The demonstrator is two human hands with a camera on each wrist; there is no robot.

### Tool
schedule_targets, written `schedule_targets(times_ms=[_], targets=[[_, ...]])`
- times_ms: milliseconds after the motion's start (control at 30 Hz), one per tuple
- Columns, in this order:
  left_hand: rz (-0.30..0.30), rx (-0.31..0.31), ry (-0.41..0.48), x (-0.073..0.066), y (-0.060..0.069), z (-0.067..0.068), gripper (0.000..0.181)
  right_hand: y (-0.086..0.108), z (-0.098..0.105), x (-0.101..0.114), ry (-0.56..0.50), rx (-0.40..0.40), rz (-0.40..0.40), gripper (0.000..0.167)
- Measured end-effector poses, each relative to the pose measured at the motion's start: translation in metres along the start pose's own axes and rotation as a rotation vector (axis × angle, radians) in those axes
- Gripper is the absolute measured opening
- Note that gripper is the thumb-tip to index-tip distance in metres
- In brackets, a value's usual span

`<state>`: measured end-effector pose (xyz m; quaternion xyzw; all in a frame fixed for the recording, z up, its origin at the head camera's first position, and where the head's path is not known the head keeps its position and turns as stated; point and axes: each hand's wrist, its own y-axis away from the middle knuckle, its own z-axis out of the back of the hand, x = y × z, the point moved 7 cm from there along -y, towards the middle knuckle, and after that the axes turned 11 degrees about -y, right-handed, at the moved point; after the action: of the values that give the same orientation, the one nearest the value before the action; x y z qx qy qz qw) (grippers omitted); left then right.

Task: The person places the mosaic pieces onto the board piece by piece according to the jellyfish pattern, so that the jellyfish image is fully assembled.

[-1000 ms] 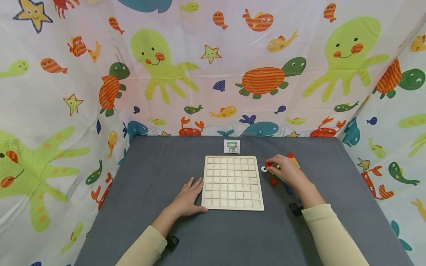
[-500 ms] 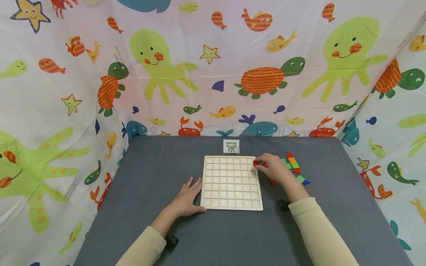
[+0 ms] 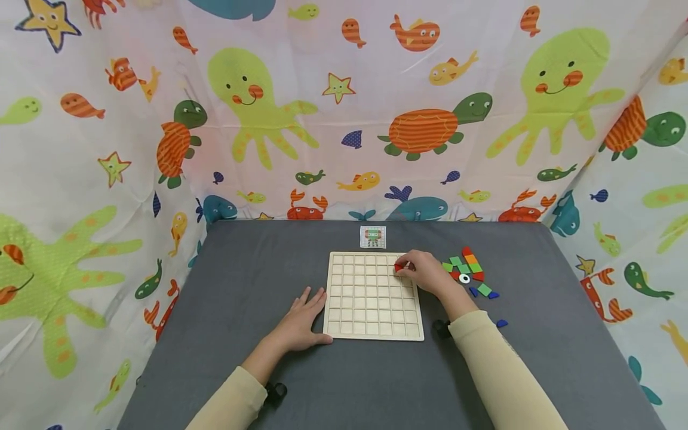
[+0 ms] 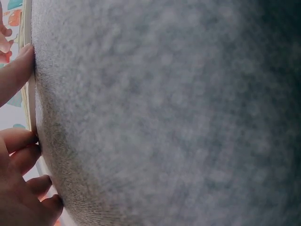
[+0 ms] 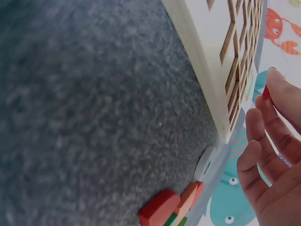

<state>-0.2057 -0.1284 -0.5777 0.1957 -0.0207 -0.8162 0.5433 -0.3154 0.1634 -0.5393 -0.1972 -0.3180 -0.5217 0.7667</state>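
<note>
A pale wooden board (image 3: 373, 296) with a grid of square recesses lies on the grey cloth. My left hand (image 3: 302, 323) rests against its left side, fingers spread and thumb near the lower left corner; the left wrist view shows the fingertips (image 4: 46, 186) touching the board's edge. Over the board's upper right cells, my right hand (image 3: 427, 272) pinches a small red piece (image 3: 398, 267) between thumb and fingers. That red piece (image 5: 266, 92) is mostly covered by the thumb in the right wrist view, so its shape cannot be told.
Right of the board lie loose coloured pieces: a red, orange and green row (image 3: 472, 260), green squares (image 3: 464, 269), a white ring (image 3: 464, 278) and blue pieces (image 3: 502, 323). A small printed pattern card (image 3: 373, 237) sits behind the board. A sea-animal curtain (image 3: 333, 131) surrounds the table.
My right hand has moved left from the loose pieces to the board's upper right cells, carrying the red piece. More of the pieces are uncovered. My left hand has stayed put.
</note>
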Motion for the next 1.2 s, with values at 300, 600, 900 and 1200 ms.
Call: schedule_targets(times_ms=[300, 600, 900, 1200], targets=[[-0.004, -0.001, 0.012, 0.001, -0.001, -0.001, 0.109, -0.015, -0.01, -0.002, 0.031, 0.035, -0.044, 0.022], [-0.004, -0.014, 0.029, -0.001, 0.0, 0.003, 0.107, -0.022, -0.016, -0.004, 0.01, 0.064, -0.084, 0.018], [0.003, -0.001, 0.042, 0.0, 0.001, 0.004, 0.108, -0.019, -0.014, 0.0, 0.001, 0.073, -0.091, 0.027], [0.002, 0.003, 0.038, 0.001, 0.0, 0.001, 0.108, -0.008, 0.004, -0.006, -0.038, 0.014, -0.076, 0.028]])
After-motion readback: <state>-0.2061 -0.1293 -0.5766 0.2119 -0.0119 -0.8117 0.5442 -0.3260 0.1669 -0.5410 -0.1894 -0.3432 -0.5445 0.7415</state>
